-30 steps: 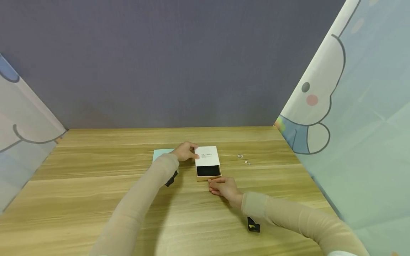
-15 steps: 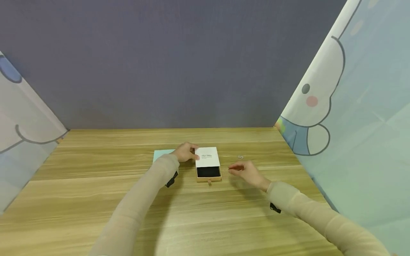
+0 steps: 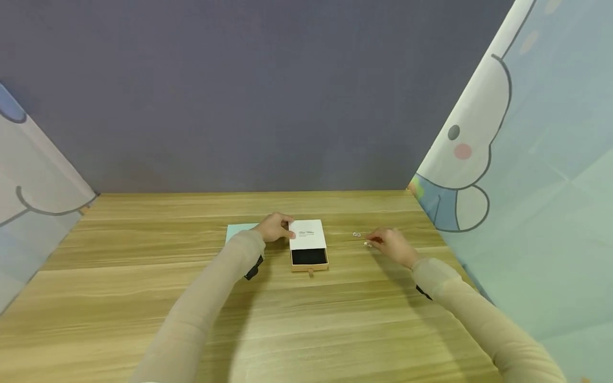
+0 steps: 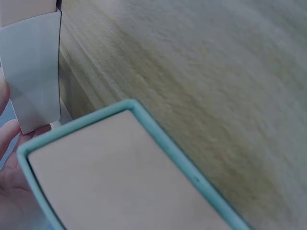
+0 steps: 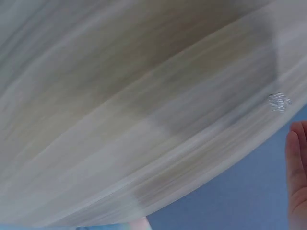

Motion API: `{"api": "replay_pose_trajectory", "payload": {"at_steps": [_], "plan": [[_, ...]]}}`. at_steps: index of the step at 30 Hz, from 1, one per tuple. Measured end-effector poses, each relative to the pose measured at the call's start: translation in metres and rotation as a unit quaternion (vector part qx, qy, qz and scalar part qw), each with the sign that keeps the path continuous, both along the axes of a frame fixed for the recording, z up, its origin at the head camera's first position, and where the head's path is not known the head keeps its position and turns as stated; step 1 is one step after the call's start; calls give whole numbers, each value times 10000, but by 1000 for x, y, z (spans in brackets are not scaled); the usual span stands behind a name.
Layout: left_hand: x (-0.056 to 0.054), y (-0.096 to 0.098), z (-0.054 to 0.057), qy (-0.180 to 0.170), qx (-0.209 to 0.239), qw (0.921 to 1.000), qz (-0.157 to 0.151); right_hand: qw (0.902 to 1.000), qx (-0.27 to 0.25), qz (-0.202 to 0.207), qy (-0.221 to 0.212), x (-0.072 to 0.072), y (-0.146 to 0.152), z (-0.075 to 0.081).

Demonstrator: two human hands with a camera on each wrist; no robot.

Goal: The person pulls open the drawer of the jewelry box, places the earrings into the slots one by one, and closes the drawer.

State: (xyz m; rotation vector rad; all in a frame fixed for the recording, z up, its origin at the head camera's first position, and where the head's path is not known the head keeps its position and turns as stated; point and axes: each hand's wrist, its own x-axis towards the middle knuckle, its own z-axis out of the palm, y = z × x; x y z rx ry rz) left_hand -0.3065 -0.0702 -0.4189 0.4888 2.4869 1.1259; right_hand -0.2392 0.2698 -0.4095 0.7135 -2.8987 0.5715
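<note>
A white drawer box [image 3: 307, 233] with printed lettering lies mid-table, its black-lined drawer [image 3: 308, 257] pulled partway toward me. My left hand [image 3: 274, 227] grips the sleeve's left side; in the left wrist view its fingers touch the lower end of the box [image 4: 33, 72]. To the right, my right hand [image 3: 394, 246] hovers with its fingertips right at a small shiny piece [image 3: 366, 243], like a stud earring. The right wrist view has the fingers [image 5: 296, 167] straight at the edge, apart from a blurred shiny piece [image 5: 278, 101]. Another small shiny pair [image 3: 356, 234] lies just beyond.
A teal flat box part [image 3: 239, 229] lies left of the white box, partly under my left forearm; up close, its teal rim [image 4: 180, 160] surrounds a beige face. The wooden table [image 3: 297, 330] ends at a dark grey wall [image 3: 254, 106]. A cartoon-printed curtain [image 3: 541, 213] borders the right.
My right hand has let go of the drawer's pull tab and moved right and away from me to the small shiny pieces. The left hand stays on the box.
</note>
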Motion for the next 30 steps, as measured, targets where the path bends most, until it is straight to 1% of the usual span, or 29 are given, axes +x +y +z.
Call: {"api": "replay_pose_trajectory", "payload": {"at_steps": [5,8,12,17,19,23,30], "plan": [[3,3,0,-96,-4,10000,4,9993,352,18,123,-1,10,-8],[4,4,1,-110,-9,9999,14,9987,461,19,215,-2,13,-13],[4,3,3,-48,1,10000,-25,9986,450,8,293,-5,15,-18],[2,0,1,-58,-58,10000,-20,9975,549,191,411,-9,13,-23],[1,0,-1,-91,-63,9999,-10,9977,536,216,361,-9,13,-24],[-2,0,-3,-89,-15,10000,-19,9987,440,133,218,-9,12,-28],[3,1,-1,-72,-96,9999,5,9978,514,125,394,-7,11,-30]]}}
